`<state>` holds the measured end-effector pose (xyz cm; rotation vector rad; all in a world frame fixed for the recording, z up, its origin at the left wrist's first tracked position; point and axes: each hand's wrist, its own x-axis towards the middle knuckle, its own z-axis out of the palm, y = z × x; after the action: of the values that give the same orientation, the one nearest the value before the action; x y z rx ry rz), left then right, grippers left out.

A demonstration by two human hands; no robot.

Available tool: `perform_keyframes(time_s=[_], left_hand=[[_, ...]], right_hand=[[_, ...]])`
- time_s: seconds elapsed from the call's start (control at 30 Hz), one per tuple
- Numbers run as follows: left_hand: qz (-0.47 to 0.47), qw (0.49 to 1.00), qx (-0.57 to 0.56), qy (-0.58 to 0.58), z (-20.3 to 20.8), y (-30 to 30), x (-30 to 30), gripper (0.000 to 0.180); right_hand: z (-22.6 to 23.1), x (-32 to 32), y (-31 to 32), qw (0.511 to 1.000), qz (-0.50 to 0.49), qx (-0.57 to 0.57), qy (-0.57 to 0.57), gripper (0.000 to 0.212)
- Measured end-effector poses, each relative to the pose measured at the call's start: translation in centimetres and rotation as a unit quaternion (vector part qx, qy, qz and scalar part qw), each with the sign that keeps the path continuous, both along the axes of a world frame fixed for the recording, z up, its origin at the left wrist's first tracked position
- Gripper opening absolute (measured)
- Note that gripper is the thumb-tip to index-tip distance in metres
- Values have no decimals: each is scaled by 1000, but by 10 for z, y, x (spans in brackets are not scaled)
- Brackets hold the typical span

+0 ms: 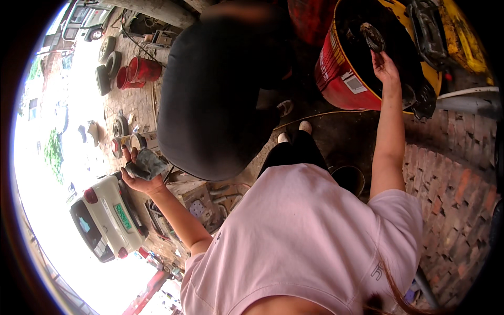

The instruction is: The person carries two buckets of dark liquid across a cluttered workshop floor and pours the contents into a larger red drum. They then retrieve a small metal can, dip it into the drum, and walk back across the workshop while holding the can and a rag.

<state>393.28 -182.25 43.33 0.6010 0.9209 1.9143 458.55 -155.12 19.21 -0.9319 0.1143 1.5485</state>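
My left hand [144, 184], its fingers smeared dark, is raised at the left and holds a crumpled grey-green rag [152, 164]. Out at the upper right, my right hand [387, 68] pinches the edge of a dark, round, greasy-looking part [373, 37]; its exact kind is not clear. That part hangs over the mouth of a big red drum [336, 79] with a yellow rim. The inside of the drum is too dark to make out.
A person in dark clothing [215, 105] bends close in front of me. Red buckets [144, 69] and tyres [113, 64] stand at the far left, near a parked white car [113, 212]. Yellow machinery [462, 37] and a brick surface [446, 194] lie to the right. A dark bucket [348, 179] stands by my legs.
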Motion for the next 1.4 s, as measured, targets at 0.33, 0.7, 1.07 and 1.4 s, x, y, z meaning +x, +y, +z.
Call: perform_keyframes(time_s=[0.33,0.7,1.07,1.4], left_hand=[[-26,999,12,-19,-5,-5,-10,54],[-32,999,13,-22,-2,-10,-7,53],[-84,995,52,-36,-2,-17,-6,52],[-56,996,54,-39,-5,-28,-5,56]], right_hand=[[3,0,-3,1000,-15,-10,-11,16],[7,-10,-7,998,-41,-27,-41,14],[5,-5,-9,1000,-6,-8,-3,18],[-2,3,-4,1000,9,-15,1,18]])
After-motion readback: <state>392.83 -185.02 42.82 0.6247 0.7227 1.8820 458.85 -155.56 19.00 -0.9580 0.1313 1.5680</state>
